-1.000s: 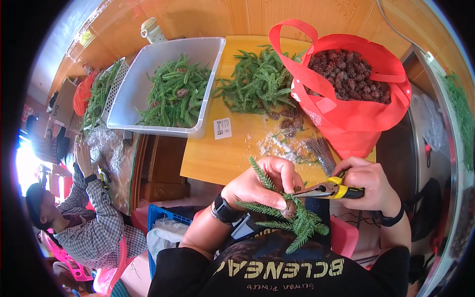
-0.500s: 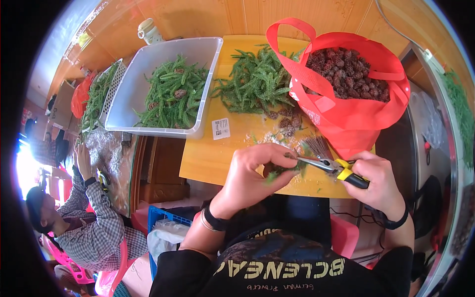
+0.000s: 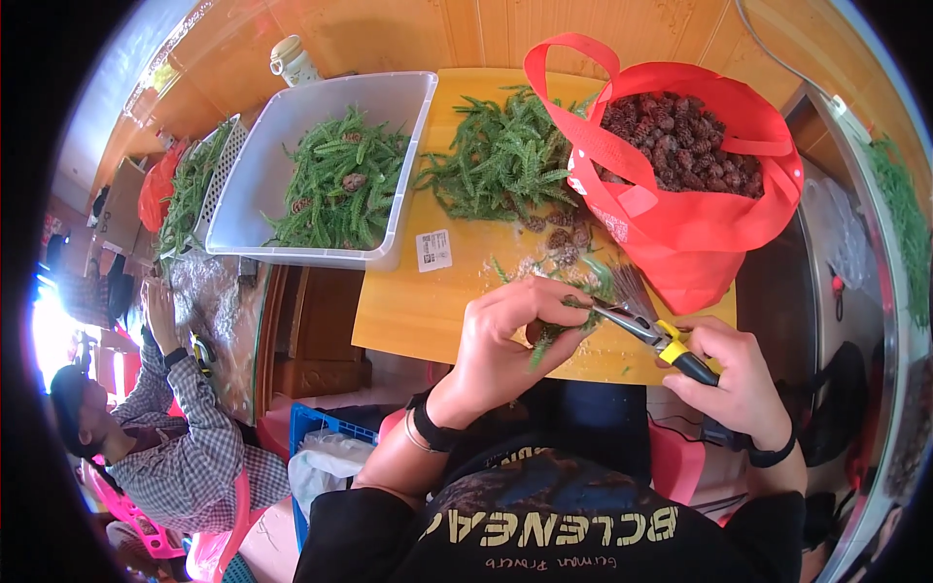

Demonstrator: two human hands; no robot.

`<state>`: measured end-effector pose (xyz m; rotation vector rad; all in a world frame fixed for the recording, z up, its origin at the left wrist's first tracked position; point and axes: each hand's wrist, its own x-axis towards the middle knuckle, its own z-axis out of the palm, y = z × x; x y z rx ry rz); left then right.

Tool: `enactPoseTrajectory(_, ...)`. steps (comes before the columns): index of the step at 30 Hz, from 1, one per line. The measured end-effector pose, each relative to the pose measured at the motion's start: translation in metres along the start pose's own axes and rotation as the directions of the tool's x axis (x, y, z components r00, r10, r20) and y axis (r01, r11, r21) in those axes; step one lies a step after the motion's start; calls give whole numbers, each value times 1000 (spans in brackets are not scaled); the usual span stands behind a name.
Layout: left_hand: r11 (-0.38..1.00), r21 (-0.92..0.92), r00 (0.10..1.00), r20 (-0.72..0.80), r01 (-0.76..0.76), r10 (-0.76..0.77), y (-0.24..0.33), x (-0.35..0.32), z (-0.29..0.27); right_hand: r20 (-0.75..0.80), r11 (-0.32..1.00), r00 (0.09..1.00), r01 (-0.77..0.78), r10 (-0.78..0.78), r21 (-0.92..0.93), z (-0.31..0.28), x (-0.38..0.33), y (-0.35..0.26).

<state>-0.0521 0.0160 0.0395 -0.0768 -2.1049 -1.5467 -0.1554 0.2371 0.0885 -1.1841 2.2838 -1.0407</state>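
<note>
My left hand (image 3: 507, 328) is closed in a pinch around a green artificial pine sprig (image 3: 547, 342), whose tips poke out above and below the fingers. In my right hand (image 3: 727, 377) is a pair of long-nosed pliers (image 3: 692, 366) with yellow and black handles. The pliers' jaws reach the sprig right by my left fingertips; what they grip there is too small to tell. Just beyond lie a few loose pine cones (image 3: 563, 255) and a bundle of thin brown wire stems (image 3: 634, 291). A heap of green sprigs (image 3: 498, 160) rests farther back on the yellow table (image 3: 408, 316).
A red bag (image 3: 695, 238) full of pine cones (image 3: 671, 136) stands at the right. To the left, a clear plastic bin (image 3: 233, 223) holds more sprigs with several cones. A white label (image 3: 433, 251) lies on the table. Another person (image 3: 185, 457) sits at a table far left.
Both hands have shifted slightly, and the pliers now slant more steeply down to the right. The sprig has turned, with more green showing above my left fingers.
</note>
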Motion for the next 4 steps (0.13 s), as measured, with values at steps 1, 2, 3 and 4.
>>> enactPoseTrajectory(1, 1000, 2, 1000, -2, 0, 0, -3, -2, -1, 2, 1000, 1000, 3, -3, 1, -3, 0, -1)
enactPoseTrajectory(2, 980, -185, 997, 27, 75, -71, -8, -4, -2, 54, 999, 998, -33, 33, 7, -7, 1, -3)
enactPoseTrajectory(3, 919, -364, 988, 69, 151, -135, -12, -6, -4, 107, 998, 992, -69, 68, 10, -10, 2, -3)
enactPoseTrajectory(4, 850, -503, 986, 124, 156, -108, -12, -5, -5, 88, 999, 996, 34, -35, 14, -11, 2, 2)
